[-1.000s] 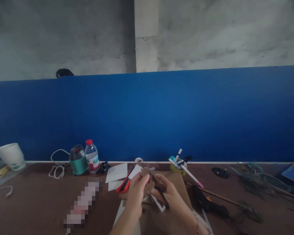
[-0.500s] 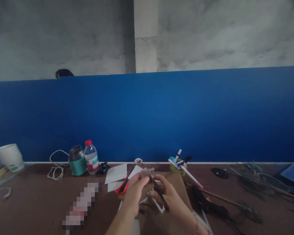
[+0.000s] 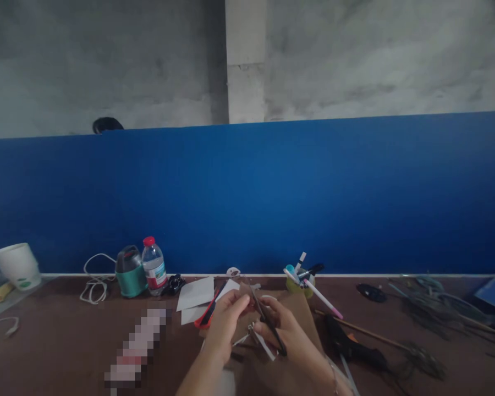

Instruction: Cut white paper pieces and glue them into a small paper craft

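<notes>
My right hand point(image 3: 289, 327) grips black-handled metal scissors point(image 3: 279, 340), fingers curled; my left hand point(image 3: 226, 322) pinches a thin brown paper-like piece point(image 3: 245, 287); if it slips, the blades point(image 3: 256, 303) could nick me

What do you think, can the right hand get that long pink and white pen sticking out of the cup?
Probably yes: nothing seems to stand between the right hand and the pen. But its fingers hold scissors, so it likely must put them down first.

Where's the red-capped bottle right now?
In the head view, the red-capped bottle stands left of both hands, between the teal-based container and a small black item.
</notes>
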Tool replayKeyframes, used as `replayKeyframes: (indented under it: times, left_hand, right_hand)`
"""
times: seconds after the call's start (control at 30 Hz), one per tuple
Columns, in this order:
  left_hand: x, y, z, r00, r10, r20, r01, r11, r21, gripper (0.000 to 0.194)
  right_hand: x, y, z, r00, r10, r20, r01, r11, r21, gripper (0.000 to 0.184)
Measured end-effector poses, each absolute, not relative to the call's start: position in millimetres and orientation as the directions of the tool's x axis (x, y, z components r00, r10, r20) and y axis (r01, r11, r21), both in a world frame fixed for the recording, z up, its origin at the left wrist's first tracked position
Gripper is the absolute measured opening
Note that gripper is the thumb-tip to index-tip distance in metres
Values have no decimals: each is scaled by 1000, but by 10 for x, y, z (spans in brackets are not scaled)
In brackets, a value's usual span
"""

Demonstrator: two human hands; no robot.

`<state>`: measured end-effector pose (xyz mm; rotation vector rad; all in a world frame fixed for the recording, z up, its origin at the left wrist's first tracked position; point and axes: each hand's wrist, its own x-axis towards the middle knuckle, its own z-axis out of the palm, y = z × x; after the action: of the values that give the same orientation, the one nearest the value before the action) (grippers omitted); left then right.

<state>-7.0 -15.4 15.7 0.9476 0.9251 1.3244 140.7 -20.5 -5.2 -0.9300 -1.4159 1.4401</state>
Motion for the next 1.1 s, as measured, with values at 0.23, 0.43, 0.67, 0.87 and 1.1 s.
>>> replayKeyframes:
  times: [0.23,0.43,0.67,0.87,1.1]
  left_hand:
    - [-23,-169,94,-78,992,97,-149,-108,983,29]
    - [-20,-189,115,-50,995,83,-170,-90,981,29]
    - [-40,-215,224,11,997,72,-251,-67,966,26]
    - [-94,-190,214,92,992,89,-241,-64,968,19]
    - [-159,-135,173,221,968,117,-207,-71,976,19]
  right_hand:
    - [1388,-197,-68,-297,954,42,-57,27,-998,64]
    - [1401,-180,-117,-291,955,54,-55,40,-998,66]
    - [1442,-261,47,-325,946,-12,-7,-15,-1000,70]
    - [1473,-248,54,-349,937,-25,52,-7,-999,67]
    - [1454,-232,21,-358,933,-36,24,-29,-999,66]
